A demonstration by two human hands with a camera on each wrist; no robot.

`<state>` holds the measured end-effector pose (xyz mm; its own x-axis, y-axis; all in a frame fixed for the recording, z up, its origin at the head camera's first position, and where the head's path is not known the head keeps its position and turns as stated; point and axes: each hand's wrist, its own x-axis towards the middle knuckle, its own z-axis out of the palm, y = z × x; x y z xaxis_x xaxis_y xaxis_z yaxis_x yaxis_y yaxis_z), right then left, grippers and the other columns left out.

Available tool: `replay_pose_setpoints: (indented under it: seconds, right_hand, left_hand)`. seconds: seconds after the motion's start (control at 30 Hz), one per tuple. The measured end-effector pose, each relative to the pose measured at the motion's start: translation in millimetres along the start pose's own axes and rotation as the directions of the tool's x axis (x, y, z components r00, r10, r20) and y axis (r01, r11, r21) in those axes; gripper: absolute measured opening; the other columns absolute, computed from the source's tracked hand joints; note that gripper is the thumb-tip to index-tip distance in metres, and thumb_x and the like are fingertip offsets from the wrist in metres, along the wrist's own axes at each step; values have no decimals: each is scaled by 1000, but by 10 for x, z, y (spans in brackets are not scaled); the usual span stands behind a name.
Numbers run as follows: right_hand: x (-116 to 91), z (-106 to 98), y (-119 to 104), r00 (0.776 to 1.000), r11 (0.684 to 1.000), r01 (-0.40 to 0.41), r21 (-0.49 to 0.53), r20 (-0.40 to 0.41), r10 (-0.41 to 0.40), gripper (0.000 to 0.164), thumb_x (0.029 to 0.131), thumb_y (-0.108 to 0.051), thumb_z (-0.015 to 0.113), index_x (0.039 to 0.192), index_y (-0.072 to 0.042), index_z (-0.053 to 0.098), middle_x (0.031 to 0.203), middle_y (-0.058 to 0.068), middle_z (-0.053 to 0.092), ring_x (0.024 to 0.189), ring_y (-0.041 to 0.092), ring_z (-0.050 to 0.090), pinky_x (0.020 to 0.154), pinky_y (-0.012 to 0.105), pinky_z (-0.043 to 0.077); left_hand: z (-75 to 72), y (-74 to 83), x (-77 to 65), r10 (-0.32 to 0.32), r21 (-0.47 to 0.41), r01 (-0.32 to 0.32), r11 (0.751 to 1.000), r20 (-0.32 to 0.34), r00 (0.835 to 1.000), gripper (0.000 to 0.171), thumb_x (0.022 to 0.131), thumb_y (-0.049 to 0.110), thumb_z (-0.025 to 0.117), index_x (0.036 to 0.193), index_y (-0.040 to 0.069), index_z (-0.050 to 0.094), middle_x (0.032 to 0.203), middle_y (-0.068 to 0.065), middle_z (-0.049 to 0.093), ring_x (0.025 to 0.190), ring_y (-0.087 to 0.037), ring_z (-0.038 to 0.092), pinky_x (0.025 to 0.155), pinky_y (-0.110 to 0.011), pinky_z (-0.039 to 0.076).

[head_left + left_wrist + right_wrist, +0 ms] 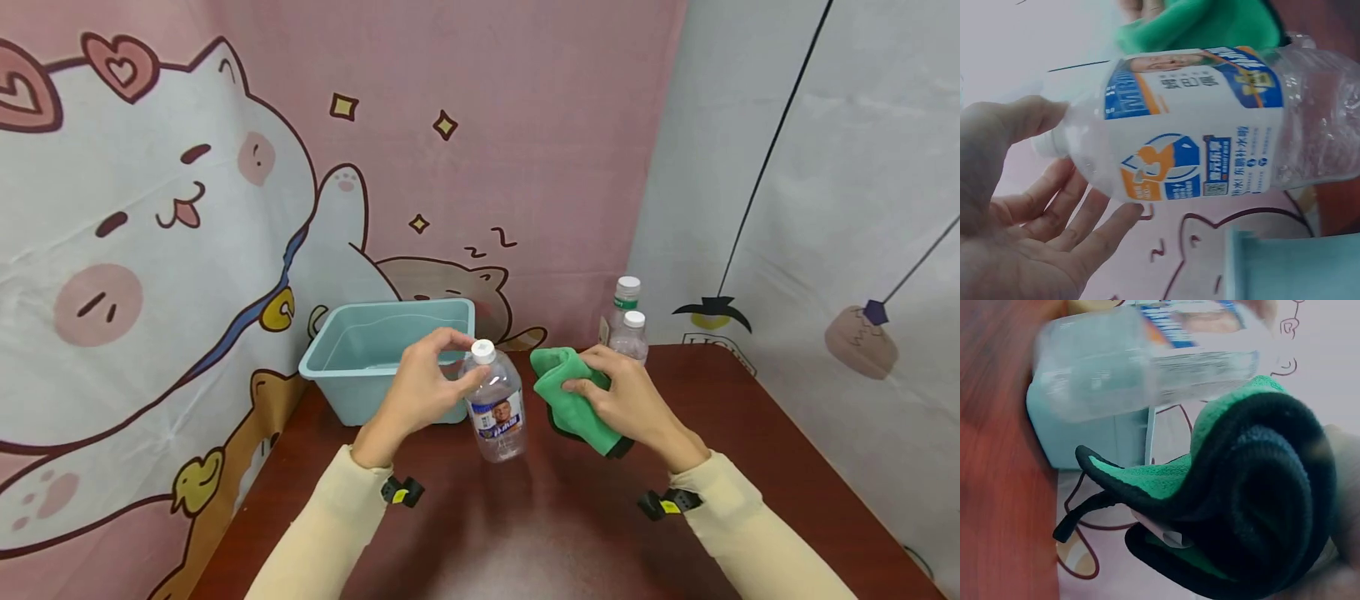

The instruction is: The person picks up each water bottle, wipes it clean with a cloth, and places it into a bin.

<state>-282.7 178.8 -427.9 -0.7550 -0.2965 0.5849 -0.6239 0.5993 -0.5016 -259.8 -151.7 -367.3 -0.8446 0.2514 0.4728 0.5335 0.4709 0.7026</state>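
A clear plastic bottle (495, 417) with a white cap and a blue-and-white label stands slightly tilted in the middle of the head view. My left hand (423, 383) pinches it near the neck between thumb and forefinger, while the other fingers spread beside it in the left wrist view. Whether the bottle's base touches the table cannot be told. To its right, my right hand (630, 396) grips a folded green cloth (573, 408) with dark edging. In the right wrist view the cloth (1147, 478) hangs in loose folds, apart from the bottle (1097, 369).
A light blue plastic bin (360, 392) stands behind my left hand on the dark red table (600, 533). Two more clear bottles with white caps, one farther back (627, 292) and one nearer (632, 333), stand behind my right hand. Printed curtains hang behind the table.
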Motion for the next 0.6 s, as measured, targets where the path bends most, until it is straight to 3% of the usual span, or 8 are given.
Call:
replay_pose_setpoints:
  seconds: [0.13,0.27,0.4,0.6]
  right_hand:
    - [-72,-12,93,1000,1000,-11,-12,-4,11,22,100,-17,94,122,-18,89,116,1,84,102,17,75,85,30,61]
    - [-160,9,170,1000,999,-24,-23,18,24,22,99,-18,95,120,-21,89,115,-4,83,102,13,75,85,30,61]
    - [-235,28,204,999,1000,-25,-19,35,25,23,98,-18,96,118,-24,88,111,-7,81,96,10,72,82,29,60]
    - [-342,6,194,1000,1000,-14,-23,24,14,23,98,-19,96,118,-25,88,114,-7,82,97,7,70,81,27,59]
  left_hand:
    - [-175,110,84,-26,-62,19,998,-108,994,35,100,16,93,130,4,77,135,-15,81,132,-32,78,108,-51,70]
    - [-376,189,178,-4,-88,-18,996,-247,969,35,101,16,92,130,4,76,134,-16,82,130,-31,79,110,-54,69]
    - [-596,220,257,25,-63,-55,997,-397,918,36,102,14,91,131,1,76,133,-16,81,126,-29,79,109,-58,69]
    - [-902,155,369,28,0,-34,999,-576,817,39,102,18,91,133,0,75,133,-15,81,125,-23,78,111,-55,67]
